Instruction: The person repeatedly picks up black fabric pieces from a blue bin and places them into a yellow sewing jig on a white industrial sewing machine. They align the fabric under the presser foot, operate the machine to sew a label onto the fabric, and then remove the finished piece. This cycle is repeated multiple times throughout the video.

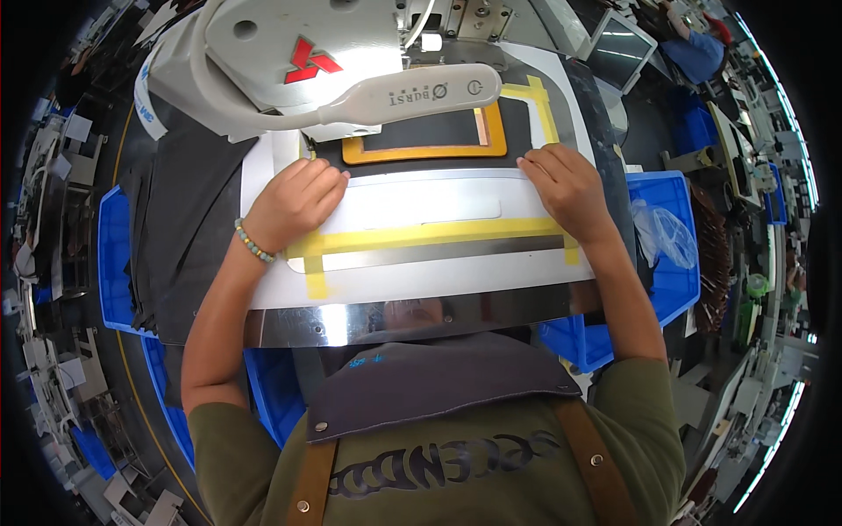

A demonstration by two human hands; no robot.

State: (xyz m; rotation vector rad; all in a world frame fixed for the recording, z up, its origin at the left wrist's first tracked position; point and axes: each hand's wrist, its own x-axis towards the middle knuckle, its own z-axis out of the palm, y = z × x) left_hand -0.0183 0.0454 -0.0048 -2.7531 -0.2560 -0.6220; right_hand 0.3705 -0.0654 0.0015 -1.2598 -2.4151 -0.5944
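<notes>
A piece of black fabric (474, 166) lies flat under the machine head, its near edge running between my hands. My left hand (298, 202) is closed at the left end of that edge, fingers curled and thumb against the cloth. At the right end my right hand (566, 188) pinches the fabric likewise. Just beyond the edge, an orange rectangular clamp frame (425, 152) rests on the cloth, black fabric showing inside it. Under my hands is a white template sheet (456, 279) with yellow tape (438, 233) along it and a shiny metal plate (412, 200).
A white sewing machine head (263, 53) with a handheld-shaped lamp arm (412, 95) overhangs the work. Dark cloth (193, 219) is piled at left. Blue bins (114, 263) stand either side; the right blue bin (671, 289) holds a clear plastic bag (662, 232).
</notes>
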